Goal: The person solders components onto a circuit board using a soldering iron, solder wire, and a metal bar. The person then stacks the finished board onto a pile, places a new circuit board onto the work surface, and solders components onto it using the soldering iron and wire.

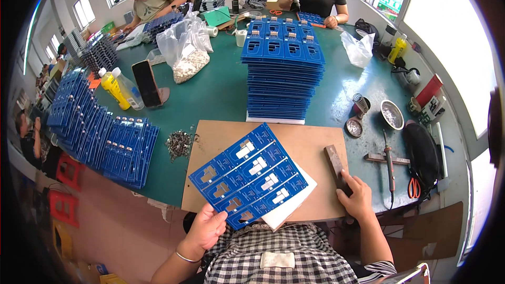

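Note:
My left hand [206, 227] pinches the lower left edge of a blue circuit board panel [250, 179] with rows of cut-outs and white-and-silver parts on it. The panel is tilted over a brown board [310, 150] and partly covers a white slab [294, 200]. At the right side of the brown board, my right hand [356, 195] is closed round the near end of a dark rectangular bar [334, 164]. Behind the brown board rises a tall stack of blue circuit board panels [284, 81]. Small metal parts [180, 143] lie in a heap on the left.
More blue panels [126, 147] lean in rows along the left table edge. A phone [146, 83], bottles [114, 89] and a bag of small parts [190, 63] stand beyond. On the right are a soldering iron [389, 165], a metal bowl [392, 114] and orange scissors [414, 188]. Two people work across the table.

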`<state>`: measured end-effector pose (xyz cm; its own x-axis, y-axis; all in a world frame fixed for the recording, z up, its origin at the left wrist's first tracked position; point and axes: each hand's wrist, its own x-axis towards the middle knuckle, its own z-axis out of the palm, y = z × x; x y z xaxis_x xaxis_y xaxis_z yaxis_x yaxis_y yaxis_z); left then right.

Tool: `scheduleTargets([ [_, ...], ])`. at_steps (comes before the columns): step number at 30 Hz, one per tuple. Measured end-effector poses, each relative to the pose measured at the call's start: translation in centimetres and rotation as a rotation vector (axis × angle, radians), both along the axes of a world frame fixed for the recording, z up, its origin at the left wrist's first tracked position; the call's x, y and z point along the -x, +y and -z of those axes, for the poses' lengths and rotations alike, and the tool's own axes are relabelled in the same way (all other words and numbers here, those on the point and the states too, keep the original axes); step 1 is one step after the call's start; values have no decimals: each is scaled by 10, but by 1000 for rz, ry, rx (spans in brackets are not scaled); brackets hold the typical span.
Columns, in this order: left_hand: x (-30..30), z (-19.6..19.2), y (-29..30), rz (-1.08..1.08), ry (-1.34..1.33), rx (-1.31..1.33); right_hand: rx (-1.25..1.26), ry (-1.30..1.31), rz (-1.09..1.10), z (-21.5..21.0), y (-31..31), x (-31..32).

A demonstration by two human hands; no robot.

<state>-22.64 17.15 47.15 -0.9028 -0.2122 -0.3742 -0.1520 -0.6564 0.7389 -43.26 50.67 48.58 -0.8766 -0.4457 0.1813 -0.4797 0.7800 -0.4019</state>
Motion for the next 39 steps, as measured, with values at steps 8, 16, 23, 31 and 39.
scheduleTargets([
  [8,11,-1,-3,15,13,-4,-117,34,-77,-1,-4,12],
  [16,5,5,-6,45,28,3,-107,76,-88,1,-4,9],
  [23,8,7,-6,54,58,1,-102,83,-85,2,-4,11],
  [31,5,3,-2,28,94,-80,-112,38,-83,-1,-4,10],
  [39,-4,-5,-11,-172,187,-139,-8,15,-74,1,-1,8],
])
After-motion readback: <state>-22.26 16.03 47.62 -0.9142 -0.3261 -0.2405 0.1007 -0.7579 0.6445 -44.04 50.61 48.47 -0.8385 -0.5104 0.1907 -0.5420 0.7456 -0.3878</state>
